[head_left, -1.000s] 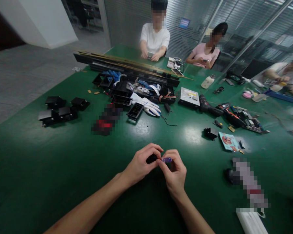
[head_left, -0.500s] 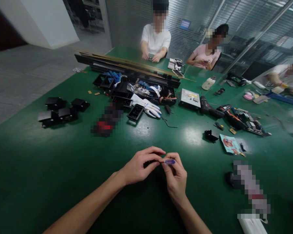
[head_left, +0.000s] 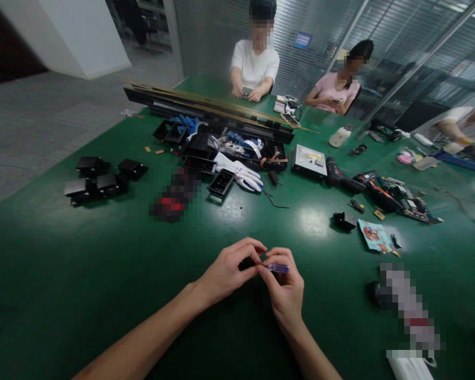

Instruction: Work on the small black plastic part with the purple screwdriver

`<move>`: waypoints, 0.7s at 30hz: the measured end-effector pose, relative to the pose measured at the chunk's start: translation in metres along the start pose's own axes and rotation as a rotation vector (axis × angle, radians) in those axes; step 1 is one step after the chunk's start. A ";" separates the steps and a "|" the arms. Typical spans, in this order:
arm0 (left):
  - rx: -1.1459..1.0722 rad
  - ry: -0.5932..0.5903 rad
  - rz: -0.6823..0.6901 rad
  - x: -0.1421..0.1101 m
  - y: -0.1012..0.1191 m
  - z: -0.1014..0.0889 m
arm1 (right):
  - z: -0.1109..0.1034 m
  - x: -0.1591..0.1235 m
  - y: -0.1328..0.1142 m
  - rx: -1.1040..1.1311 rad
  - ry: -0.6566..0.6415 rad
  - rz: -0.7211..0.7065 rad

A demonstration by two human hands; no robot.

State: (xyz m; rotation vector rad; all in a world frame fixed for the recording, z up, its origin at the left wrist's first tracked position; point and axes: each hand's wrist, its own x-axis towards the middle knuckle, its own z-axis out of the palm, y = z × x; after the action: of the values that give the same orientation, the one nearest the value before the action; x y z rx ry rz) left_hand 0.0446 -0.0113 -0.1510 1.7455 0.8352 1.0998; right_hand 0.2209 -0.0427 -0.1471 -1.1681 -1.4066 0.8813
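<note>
The left hand is closed on a dark piece, which shows only in the gap between thumb and curled fingers. The right hand pinches a small see-through purple handle, perhaps a screwdriver's, between thumb and fingers. The fingertips of the two hands nearly meet, and the handle lies across that meeting place, its free end pointing to the right.

What has just changed is small. Over the last second the handle has slid a little rightward from the left hand, and more of its length now shows above the right hand. The dark piece, mostly covered by the left fingers half a second ago, can be seen again. Both hands keep to the same spot, so I judge this a turn or a slight change of hold, with the work on the dark piece going on rather than finished. Whether the handle's hidden end touches the piece I cannot tell.

Around the hands lies the green worktop. Well to the left and farther off stand black metal boxes. Straight beyond the hands are a black tray and a white glove; to the right and beyond, a black bracket and a light-blue packet. None of these has moved, beyond a slight shift of the whole view. Across the worktop, a person in white sits with both hands at a small object.
</note>
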 end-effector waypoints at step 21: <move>0.033 -0.012 0.027 -0.001 -0.002 -0.001 | -0.002 -0.001 0.001 0.009 0.015 0.012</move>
State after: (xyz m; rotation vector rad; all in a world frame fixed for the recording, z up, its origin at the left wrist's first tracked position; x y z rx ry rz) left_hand 0.0435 -0.0112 -0.1526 1.7937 0.8291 1.0978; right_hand 0.2227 -0.0441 -0.1479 -1.1756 -1.3834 0.8848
